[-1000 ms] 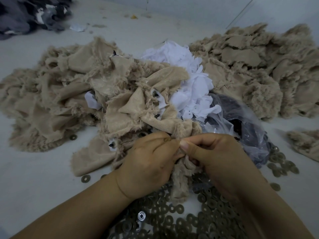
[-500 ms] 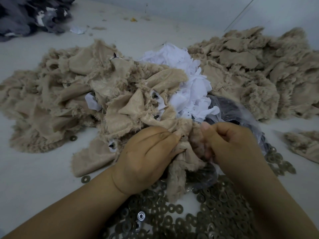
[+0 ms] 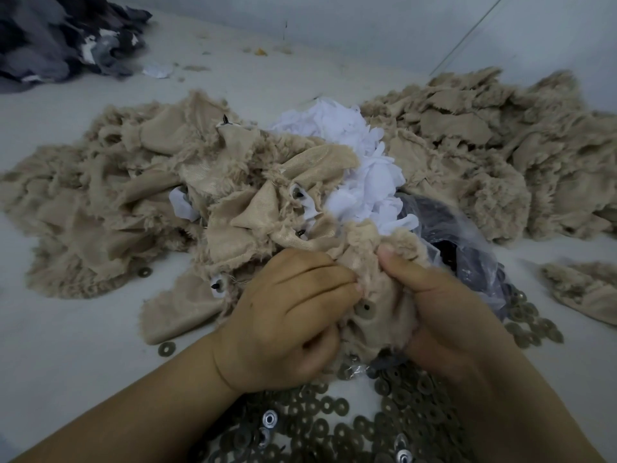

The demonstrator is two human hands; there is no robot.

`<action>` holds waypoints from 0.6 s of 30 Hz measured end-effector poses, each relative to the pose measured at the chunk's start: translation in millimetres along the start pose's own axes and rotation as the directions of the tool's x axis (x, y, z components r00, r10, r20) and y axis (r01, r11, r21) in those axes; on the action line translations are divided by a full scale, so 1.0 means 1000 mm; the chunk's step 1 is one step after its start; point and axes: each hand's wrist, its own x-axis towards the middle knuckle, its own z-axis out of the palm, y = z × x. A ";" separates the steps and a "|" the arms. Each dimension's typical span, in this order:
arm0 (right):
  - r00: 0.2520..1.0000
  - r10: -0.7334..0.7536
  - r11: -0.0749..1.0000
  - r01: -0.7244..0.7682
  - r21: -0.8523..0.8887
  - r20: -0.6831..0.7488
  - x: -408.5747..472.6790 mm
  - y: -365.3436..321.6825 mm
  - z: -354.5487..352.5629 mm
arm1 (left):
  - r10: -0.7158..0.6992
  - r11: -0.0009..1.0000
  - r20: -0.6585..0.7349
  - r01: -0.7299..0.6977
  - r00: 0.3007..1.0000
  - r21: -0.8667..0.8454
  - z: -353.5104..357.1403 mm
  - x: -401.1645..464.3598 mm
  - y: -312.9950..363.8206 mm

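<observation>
A beige fur fabric piece (image 3: 377,295) is held between both hands just above the table. My left hand (image 3: 287,315) grips its left edge with curled fingers. My right hand (image 3: 444,312) grips its right side, thumb pressed on the fuzzy top edge. A round washer with a dark post (image 3: 365,309) sits on the fabric's smooth backing between the hands. Several loose dull metal washers (image 3: 337,426) lie on the table under my wrists.
Beige fur pieces are heaped at the left (image 3: 110,208) and at the back right (image 3: 500,155). White fabric scraps (image 3: 360,168) lie in the middle. A clear plastic bag of dark parts (image 3: 467,248) sits right of them. Dark grey cloth (image 3: 60,35) lies far left.
The hands have spread the fur piece apart, showing its smooth backing and the washer on it. My right hand has shifted to grip the right side with the thumb on top.
</observation>
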 end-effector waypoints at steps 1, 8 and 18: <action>0.997 -0.074 0.997 0.074 -0.019 -0.023 0.000 0.000 0.001 | -0.044 0.997 -0.011 0.043 0.999 -0.061 -0.002 0.002 0.002; 0.939 -0.327 0.922 0.292 -0.255 -0.107 -0.005 0.008 0.006 | -0.653 0.730 0.042 0.644 0.756 -0.229 -0.007 0.031 0.019; 0.920 -0.369 0.915 0.335 -0.222 -0.130 0.001 0.015 0.004 | -0.900 0.310 0.094 0.778 0.425 -0.546 -0.005 0.025 0.007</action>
